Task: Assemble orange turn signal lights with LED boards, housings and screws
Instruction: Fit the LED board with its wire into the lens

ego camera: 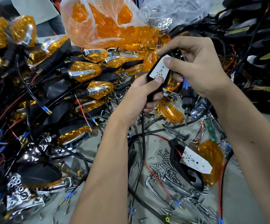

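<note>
I see a table (pixel 247 199) buried in parts. Across the left half of the frame lies a big heap of finished orange lights (pixel 82 71) with black stalks and trailing wires. At the top centre sits a clear plastic bag of orange lenses (pixel 102 25). In the lower right a loose orange lens (pixel 211 160) lies with a spare white board (pixel 197 160) resting on it, and a scatter of small screws (pixel 165 168) beside them.

In the centre, my left hand (pixel 140 94) is wrapped around a black housing (pixel 152 88), thumb laid on the lower end of the white LED board (pixel 159 68) seated in it. My right hand (pixel 194 65) is curled, thumb pressing the board's upper end, with a blue-handled screwdriver (pixel 186 92) tucked under its fingers, tip pointing down.

I judge the board light, thin and stiff, easily tipped out of its seat, so I would press only its bare edges, clear of the small yellow LEDs. The plastic housing looks rigid and takes a firm grip around its body.
</note>
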